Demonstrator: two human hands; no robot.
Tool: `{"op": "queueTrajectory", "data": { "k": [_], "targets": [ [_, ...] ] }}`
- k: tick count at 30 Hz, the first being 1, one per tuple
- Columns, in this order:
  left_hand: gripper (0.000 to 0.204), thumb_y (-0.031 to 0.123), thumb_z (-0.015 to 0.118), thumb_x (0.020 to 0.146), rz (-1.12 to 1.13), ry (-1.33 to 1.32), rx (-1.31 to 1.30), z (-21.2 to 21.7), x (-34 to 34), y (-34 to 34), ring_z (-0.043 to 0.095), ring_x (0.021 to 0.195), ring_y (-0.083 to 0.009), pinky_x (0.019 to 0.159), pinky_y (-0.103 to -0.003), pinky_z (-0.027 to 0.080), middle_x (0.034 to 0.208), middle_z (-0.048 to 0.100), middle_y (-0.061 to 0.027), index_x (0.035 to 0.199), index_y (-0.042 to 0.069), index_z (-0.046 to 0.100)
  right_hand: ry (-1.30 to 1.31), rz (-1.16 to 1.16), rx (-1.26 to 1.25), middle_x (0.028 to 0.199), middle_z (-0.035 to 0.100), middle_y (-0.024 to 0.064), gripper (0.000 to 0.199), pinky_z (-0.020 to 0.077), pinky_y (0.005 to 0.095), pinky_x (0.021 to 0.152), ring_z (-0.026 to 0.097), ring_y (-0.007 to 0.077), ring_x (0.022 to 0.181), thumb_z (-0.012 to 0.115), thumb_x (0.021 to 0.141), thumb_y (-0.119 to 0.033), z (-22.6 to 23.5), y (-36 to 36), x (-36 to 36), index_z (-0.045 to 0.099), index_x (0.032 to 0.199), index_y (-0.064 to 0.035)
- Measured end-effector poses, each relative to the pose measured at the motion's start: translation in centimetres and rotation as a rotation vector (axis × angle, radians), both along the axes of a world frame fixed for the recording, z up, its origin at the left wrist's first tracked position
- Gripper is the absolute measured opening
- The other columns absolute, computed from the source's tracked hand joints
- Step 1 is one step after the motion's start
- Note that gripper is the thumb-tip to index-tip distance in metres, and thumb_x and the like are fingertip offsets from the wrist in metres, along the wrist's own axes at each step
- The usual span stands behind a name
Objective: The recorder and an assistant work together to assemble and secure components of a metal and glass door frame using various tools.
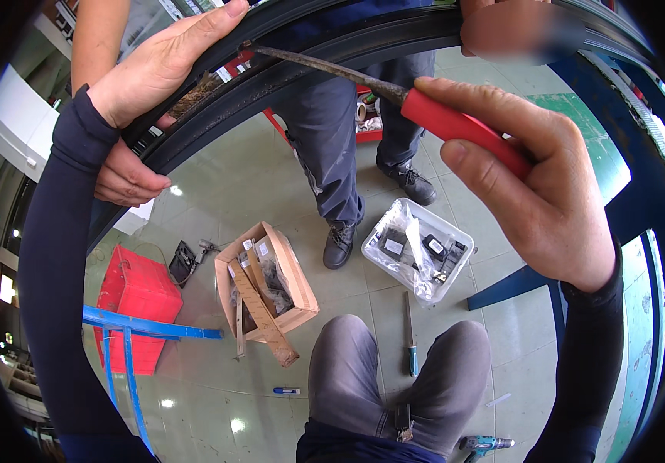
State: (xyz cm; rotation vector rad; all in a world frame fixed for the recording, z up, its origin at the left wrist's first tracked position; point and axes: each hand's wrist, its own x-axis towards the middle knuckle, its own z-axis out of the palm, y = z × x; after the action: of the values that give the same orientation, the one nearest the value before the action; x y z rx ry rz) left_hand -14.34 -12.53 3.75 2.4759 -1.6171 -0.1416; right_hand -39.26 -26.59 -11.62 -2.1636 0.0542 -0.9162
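Observation:
My right hand [537, 174] is closed round the red handle of a hand tool [325, 68] with a long, narrow, rough metal shaft. Its tip reaches into a groove of a curved black frame [224, 104] across the top of the view. Against the frame's left part rests my left hand [155, 69], thumb stretched along the edge. Its other fingers are mostly hidden behind the frame, so the grip shows only in part. Just below it, another person's hand [128, 174] touches the frame's underside. A further hand [475, 11], partly blurred, holds the frame at upper right.
A person's legs [321, 147] stand beyond the frame. On the floor are a cardboard box [302, 299], a clear plastic bin [460, 266], a red crate [136, 293], a teal-handled file [413, 359] and a drill [487, 444]. A blue metal stand [151, 324] is at left.

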Motion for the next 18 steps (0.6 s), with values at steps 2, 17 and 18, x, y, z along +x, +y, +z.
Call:
{"op": "queueTrajectory", "data": {
  "k": [2, 17, 18],
  "targets": [
    [0.068, 0.057, 0.027, 0.103, 0.025, 0.029, 0.010, 0.1, -0.4, -0.2, 0.055, 0.105, -0.0179, 0.096, -0.030, 0.042, 0.118, 0.062, -0.0125, 0.126, 0.000, 0.056, 0.003, -0.001, -0.035, 0.112, 0.066, 0.0189, 0.038, 0.0532, 0.0294, 0.080, 0.067, 0.0255, 0.090, 0.064, 0.094, -0.018, 0.0, -0.1, 0.0, 0.061, 0.129, -0.0044],
    [0.067, 0.056, 0.046, 0.099, -0.201, 0.097, -0.204, -1.1, 3.8, 0.7, 0.051, 0.119, -0.0137, 0.105, -0.023, 0.033, 0.127, 0.058, -0.0077, 0.132, -0.001, 0.054, -0.023, 0.002, -0.050, 0.113, 0.066, 0.0192, 0.038, 0.0533, 0.0304, 0.081, 0.067, 0.0269, 0.093, 0.065, 0.094, -0.019, -0.6, -0.9, 0.5, 0.061, 0.129, -0.0044],
    [0.068, 0.057, 0.046, 0.099, -0.213, 0.097, -0.212, -1.1, 3.9, 0.7, 0.051, 0.120, -0.0140, 0.105, -0.024, 0.033, 0.129, 0.057, -0.0081, 0.133, -0.001, 0.053, -0.013, 0.002, -0.054, 0.112, 0.066, 0.0193, 0.038, 0.0533, 0.0306, 0.080, 0.067, 0.0266, 0.092, 0.065, 0.094, -0.019, -0.5, -0.9, 0.5, 0.061, 0.129, -0.0043]
  ]
}}
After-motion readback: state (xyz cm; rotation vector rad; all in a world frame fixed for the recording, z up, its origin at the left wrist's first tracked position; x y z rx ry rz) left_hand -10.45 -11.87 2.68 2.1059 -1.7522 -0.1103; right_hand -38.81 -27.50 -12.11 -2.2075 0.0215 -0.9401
